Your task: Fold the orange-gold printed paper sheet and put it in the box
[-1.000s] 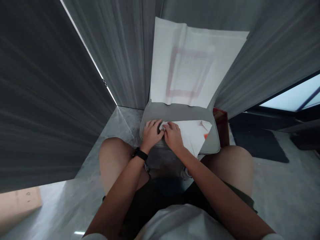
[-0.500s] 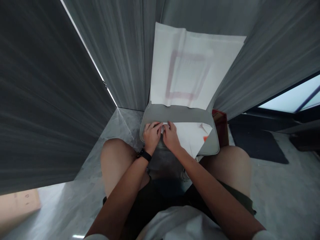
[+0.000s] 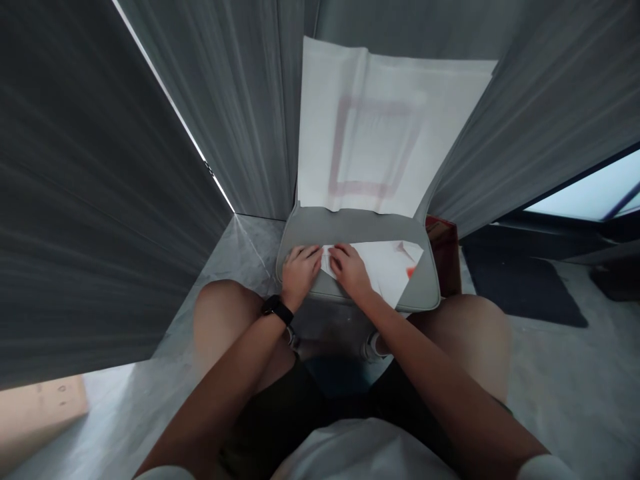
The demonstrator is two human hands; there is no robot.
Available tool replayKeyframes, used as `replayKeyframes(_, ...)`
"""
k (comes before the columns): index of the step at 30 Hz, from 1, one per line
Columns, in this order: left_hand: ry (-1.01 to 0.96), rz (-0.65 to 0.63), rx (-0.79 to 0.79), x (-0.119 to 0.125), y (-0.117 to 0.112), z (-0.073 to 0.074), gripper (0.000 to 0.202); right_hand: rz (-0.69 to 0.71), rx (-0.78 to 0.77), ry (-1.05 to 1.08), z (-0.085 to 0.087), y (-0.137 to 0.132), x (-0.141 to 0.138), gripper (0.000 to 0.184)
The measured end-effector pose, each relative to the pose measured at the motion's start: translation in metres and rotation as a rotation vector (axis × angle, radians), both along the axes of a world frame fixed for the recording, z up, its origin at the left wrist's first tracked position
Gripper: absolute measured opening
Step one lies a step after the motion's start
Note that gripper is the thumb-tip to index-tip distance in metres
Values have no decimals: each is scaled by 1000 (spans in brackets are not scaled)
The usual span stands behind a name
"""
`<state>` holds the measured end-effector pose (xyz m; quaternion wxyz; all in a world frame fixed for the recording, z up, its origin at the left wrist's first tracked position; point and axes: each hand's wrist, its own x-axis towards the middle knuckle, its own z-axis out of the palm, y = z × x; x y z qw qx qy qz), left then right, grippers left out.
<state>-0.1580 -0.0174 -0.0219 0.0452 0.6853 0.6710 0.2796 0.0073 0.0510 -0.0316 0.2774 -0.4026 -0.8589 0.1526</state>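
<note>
The left hand (image 3: 301, 270) and right hand (image 3: 349, 269), bent, pinching or not I can't tell, touch the paper (image 3: 387, 264), which runs long past the right one.

Dark mat (image 3: 523, 283) right — cardboard box (image 3: 45, 407) left.

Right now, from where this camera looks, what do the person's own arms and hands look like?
Both the left hand and the right hand are ungloved, with five-fingered human shapes, and the forearms are bare. A black watch-like band circles the left wrist; the right wrist has nothing on it. Pale short sleeves show at the bottom edge.
</note>
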Motion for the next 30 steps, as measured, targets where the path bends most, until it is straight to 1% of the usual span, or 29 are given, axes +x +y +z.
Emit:
replayKeyframes(3,31,-70,4,-8,2,-1,32,60,29,-99,1,1,4,33)
replayKeyframes(8,84,-210,11,-20,9,-1,38,158,48,-194,11,5,11,37)
replayKeyframes(13,190,-442,-62,-38,19,4,56,287,110,-229,17,11,16,38)
replayKeyframes(15,214,-505,-96,-45,21,7,58,311,137,-225,18,12,17,40)
replayKeyframes(18,224,-537,-99,-50,19,10,55,327,164,-224,16,12,20,43)
replayKeyframes(21,219,-538,-86,-50,13,12,55,332,149,-232,14,11,22,45)
replayKeyframes(25,244,-528,-95,-51,7,11,55,333,118,-225,11,10,26,45)
replayKeyframes(30,246,-538,-89,-60,2,8,53,321,105,-228,11,10,27,46)
